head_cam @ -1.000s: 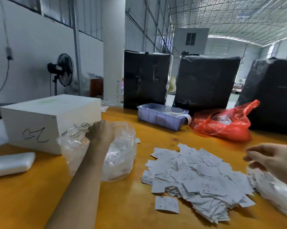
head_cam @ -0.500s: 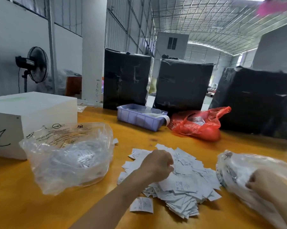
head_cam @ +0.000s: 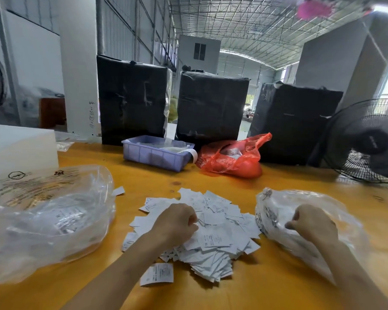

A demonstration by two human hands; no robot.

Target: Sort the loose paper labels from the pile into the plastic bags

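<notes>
Head camera, looking down over a yellow-orange wooden table in a warehouse: a person sorts a heap of small white printed paper labels lying at the middle of the tabletop. The left hand rests knuckles-up on the heap with its fingers curled down into the slips; whether it actually pinches a label cannot be told, since the fingertips are hidden. The right hand is closed as a fist over the crumpled clear plastic bag on the right, which lies just beside the heap and touches its right edge; if it holds a label or the film itself, the frame does not show.

A larger clear plastic bag with black printed markings sits left of the heap, white labels visible through its film. One single label lies apart at the near edge of the pile, beside the left forearm (another small slip rests by the left bag's far corner).

Farther back stand a lilac plastic tray, a red plastic bag, three black-wrapped bales, a white foam box and a black floor fan.
</notes>
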